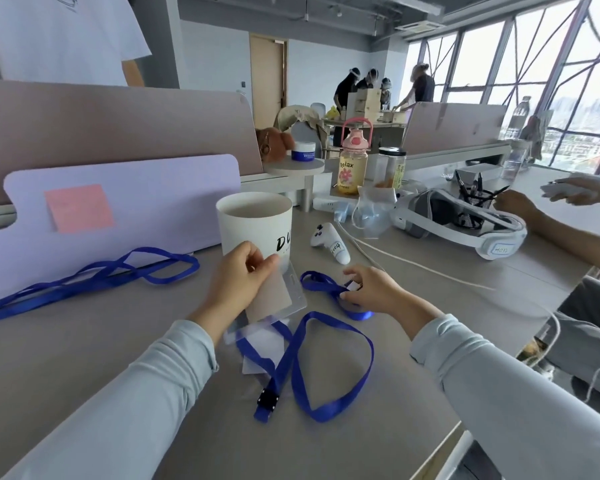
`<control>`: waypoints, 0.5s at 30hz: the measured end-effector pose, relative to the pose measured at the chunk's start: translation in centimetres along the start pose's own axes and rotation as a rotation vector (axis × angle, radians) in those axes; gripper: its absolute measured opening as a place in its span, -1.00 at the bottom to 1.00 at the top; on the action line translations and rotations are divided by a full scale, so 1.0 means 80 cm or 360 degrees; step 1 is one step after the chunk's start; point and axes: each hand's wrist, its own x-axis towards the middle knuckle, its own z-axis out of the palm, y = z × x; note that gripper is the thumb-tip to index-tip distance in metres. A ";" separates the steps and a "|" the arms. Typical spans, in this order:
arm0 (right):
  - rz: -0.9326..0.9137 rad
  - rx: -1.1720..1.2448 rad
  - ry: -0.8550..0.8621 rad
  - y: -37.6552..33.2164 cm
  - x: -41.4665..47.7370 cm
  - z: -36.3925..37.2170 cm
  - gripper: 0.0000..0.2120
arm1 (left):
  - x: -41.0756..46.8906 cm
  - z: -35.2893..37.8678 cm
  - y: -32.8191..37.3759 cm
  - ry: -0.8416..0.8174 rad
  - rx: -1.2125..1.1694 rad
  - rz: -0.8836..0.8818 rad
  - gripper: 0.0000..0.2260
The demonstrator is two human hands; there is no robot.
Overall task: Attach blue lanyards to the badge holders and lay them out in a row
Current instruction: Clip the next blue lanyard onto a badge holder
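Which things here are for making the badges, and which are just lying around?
For the job: badge holder in left hand, blue lanyard in right hand, loose lanyards.
Just lying about: white cup, game controller, headset, Relax bottle, pink sticky note.

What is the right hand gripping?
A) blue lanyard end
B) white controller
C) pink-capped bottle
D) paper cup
A: the right hand pinches the clip end of a blue lanyard, while the left hand holds the badge holder; the controller lies apart, beyond both hands.
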 end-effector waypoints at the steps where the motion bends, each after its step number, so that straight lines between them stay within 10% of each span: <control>1: 0.0022 0.0076 0.0024 0.001 -0.001 0.000 -0.53 | 0.000 0.000 -0.001 -0.0010 0.0010 0.0006 -0.75; 15: -0.0589 0.0252 0.0126 -0.152 -0.018 0.045 -0.83 | -0.029 -0.121 -0.059 0.0276 0.0280 -0.0016 -0.82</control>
